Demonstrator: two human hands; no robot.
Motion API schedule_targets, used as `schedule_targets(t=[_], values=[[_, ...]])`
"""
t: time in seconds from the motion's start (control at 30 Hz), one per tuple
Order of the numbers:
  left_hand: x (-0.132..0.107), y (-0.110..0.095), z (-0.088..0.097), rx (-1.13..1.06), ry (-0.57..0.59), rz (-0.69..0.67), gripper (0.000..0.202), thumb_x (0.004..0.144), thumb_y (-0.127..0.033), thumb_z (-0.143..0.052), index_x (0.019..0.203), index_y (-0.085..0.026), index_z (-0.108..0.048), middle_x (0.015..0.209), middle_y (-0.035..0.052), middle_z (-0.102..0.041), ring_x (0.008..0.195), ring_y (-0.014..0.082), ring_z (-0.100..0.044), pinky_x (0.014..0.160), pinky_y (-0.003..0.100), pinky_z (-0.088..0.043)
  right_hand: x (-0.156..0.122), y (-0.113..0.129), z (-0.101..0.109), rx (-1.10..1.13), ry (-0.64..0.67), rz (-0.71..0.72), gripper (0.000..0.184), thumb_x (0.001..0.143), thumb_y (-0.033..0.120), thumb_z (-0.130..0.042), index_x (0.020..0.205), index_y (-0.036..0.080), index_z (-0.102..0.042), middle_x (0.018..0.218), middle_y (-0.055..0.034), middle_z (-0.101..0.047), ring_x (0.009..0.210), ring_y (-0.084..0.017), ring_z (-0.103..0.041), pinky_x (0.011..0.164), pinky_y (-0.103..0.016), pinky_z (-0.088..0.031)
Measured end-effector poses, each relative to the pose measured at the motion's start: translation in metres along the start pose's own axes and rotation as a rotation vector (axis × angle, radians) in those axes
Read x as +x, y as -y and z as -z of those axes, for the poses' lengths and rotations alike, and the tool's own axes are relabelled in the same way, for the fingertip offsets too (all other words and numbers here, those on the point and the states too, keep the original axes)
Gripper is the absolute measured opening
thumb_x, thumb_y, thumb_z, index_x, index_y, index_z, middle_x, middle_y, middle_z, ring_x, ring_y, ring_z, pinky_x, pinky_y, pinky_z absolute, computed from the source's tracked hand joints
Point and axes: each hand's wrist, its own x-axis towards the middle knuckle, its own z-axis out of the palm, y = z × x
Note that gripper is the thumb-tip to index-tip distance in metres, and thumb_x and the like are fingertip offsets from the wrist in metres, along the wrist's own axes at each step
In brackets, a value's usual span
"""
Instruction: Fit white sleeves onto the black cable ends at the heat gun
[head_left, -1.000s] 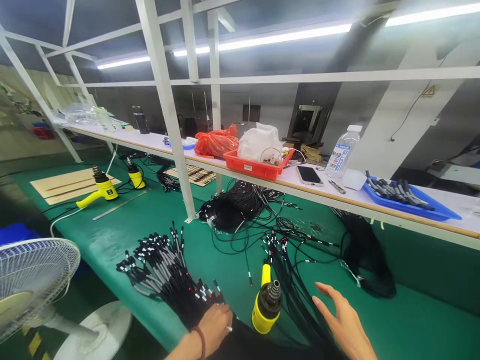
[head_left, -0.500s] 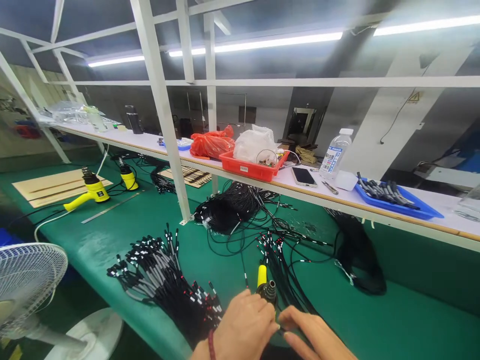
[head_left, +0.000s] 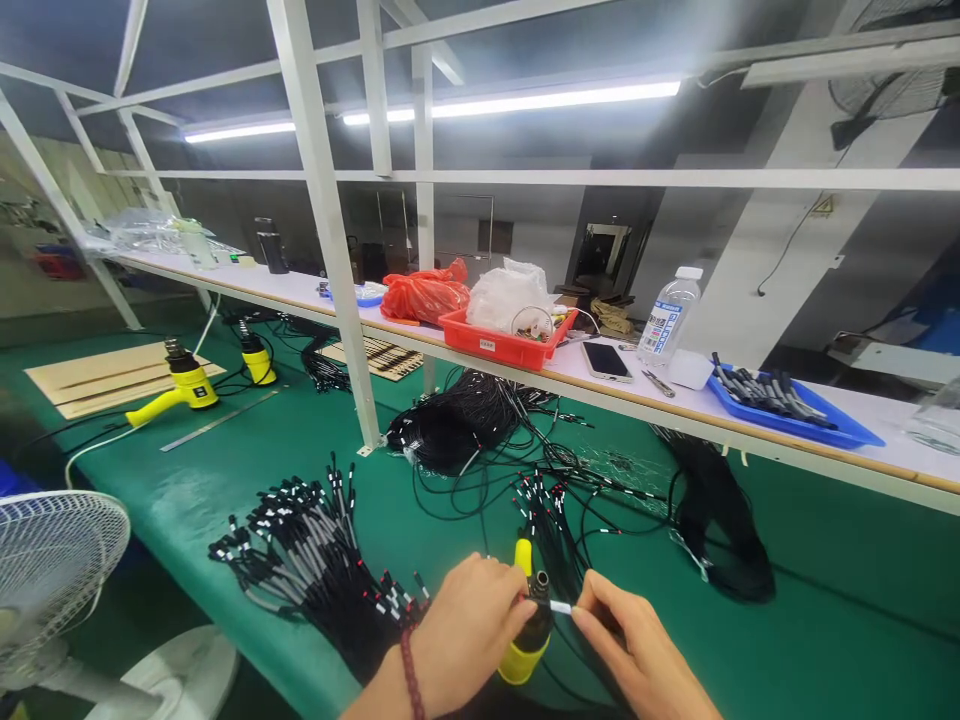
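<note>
My left hand (head_left: 463, 630) and my right hand (head_left: 630, 645) meet at the near edge of the green bench, fingers pinched together on a thin black wire with a white tip (head_left: 559, 607). The wire's white tip sits right at the nozzle of a yellow heat gun (head_left: 526, 640) that stands upright between my hands. A bundle of black wires with white and red ends (head_left: 315, 555) lies just left of my left hand. More loose black wires (head_left: 559, 520) fan out behind the heat gun.
A white shelf (head_left: 525, 375) crosses the bench, carrying a red tray (head_left: 502, 340), a phone (head_left: 606, 362), a water bottle (head_left: 667, 318) and a blue tray of parts (head_left: 787, 405). Two more yellow heat guns (head_left: 180, 385) lie far left. A white fan (head_left: 52, 570) stands at lower left.
My left hand left the wire bundle and my right hand came in from the right; both now pinch a wire at the heat gun's nozzle. The camera shifted slightly.
</note>
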Motion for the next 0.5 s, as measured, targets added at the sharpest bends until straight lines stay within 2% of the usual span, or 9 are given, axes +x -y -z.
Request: schedule_targets(t=[0.17,0.33,0.5], values=[[0.008,0.009,-0.010,-0.078,-0.061,0.045,0.031,0.100,-0.032,-0.033,0.079,-0.022,-0.053,0.080,0.0000,-0.061,0.076,0.0174,-0.054,0.070,0.028,-0.037,0.009,0.006,0.000,0.008,-0.038,0.013,0.029,0.093,0.035,-0.041,0.068,0.022,-0.040,0.065,0.0049,-0.046,0.063,-0.013,-0.042,0.058,-0.022,-0.031],[0.014,0.015,-0.017,-0.206,-0.097,0.164,0.028,0.097,-0.034,-0.039,0.077,-0.021,-0.054,0.081,-0.0010,-0.062,0.078,0.0169,-0.053,0.071,0.026,-0.037,0.017,0.003,-0.002,0.021,-0.071,0.006,0.027,0.093,0.032,-0.041,0.068,0.022,-0.044,0.064,0.0050,-0.047,0.061,-0.013,-0.043,0.056,-0.023,-0.031],[0.017,0.018,-0.023,-0.296,-0.139,0.183,0.025,0.095,-0.035,-0.043,0.078,-0.021,-0.054,0.080,-0.0012,-0.062,0.079,0.0170,-0.053,0.072,0.026,-0.038,0.021,0.001,-0.005,0.029,-0.078,-0.017,0.026,0.092,0.032,-0.043,0.068,0.022,-0.045,0.062,0.0050,-0.047,0.058,-0.013,-0.043,0.053,-0.023,-0.030]])
